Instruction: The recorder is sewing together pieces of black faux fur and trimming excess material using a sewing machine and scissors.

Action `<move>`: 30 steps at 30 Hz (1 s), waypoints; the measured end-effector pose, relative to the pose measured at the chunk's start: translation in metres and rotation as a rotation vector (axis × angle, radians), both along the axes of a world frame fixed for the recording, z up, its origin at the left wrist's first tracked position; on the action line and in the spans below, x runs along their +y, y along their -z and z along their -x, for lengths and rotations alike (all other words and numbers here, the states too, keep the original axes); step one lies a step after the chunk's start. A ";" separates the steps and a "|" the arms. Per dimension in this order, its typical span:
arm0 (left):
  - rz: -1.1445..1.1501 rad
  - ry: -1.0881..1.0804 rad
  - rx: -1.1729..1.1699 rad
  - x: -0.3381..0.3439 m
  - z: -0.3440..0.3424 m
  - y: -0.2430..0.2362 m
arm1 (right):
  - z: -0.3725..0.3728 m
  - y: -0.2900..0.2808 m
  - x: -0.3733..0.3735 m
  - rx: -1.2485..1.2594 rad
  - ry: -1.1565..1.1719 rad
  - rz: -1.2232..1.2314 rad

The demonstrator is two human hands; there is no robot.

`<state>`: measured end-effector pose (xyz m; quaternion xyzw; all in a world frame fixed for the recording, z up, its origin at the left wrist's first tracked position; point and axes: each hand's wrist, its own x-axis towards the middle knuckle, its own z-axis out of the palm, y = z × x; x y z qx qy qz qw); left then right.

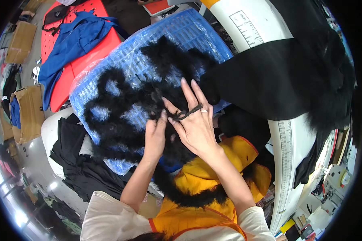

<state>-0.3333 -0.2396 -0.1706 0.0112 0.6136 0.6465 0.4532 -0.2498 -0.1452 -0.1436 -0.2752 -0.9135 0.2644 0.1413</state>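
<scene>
My left hand (156,134) is closed, thumb tip against dark material among the black fur; what it holds is unclear. My right hand (197,124) lies just to its right, fingers spread over the fur, with a thin black braided cord (190,111) across them and a ring on one finger. Long fluffy black fur strips (108,104) are heaped around both hands on a blue plastic crate (177,28) covered in clear plastic. Another fur strip (189,195) trails below my hands over the yellow, red-edged apron on my body.
A white table edge with a ruler (281,168) runs along the right, black fabric with fur (261,80) over it. At upper left are a red perforated plastic piece (96,16) and blue cloth (74,44). Black clothing (80,168) is piled at lower left; cardboard boxes (26,112) stand farther left.
</scene>
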 end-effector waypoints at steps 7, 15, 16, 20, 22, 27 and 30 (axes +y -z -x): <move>0.193 0.472 0.316 -0.039 0.028 0.031 | 0.009 0.067 0.021 0.003 -0.328 0.558; 0.278 0.014 0.120 -0.060 0.041 0.033 | 0.100 0.128 0.092 -0.049 -0.181 -0.411; 0.300 0.058 0.140 -0.059 0.039 0.033 | 0.110 0.132 0.093 -0.166 -0.342 -0.595; 0.220 0.059 0.118 -0.055 0.031 0.036 | 0.110 0.130 0.091 -0.387 -0.381 -0.321; 0.253 -0.012 0.067 -0.053 0.029 0.037 | 0.093 0.118 0.094 -0.141 -0.294 -0.061; -0.129 -0.208 0.030 -0.033 0.042 0.029 | 0.068 0.065 0.078 0.568 0.149 0.971; -0.060 -0.126 0.353 -0.010 0.053 0.014 | 0.052 0.031 0.067 0.510 0.013 1.384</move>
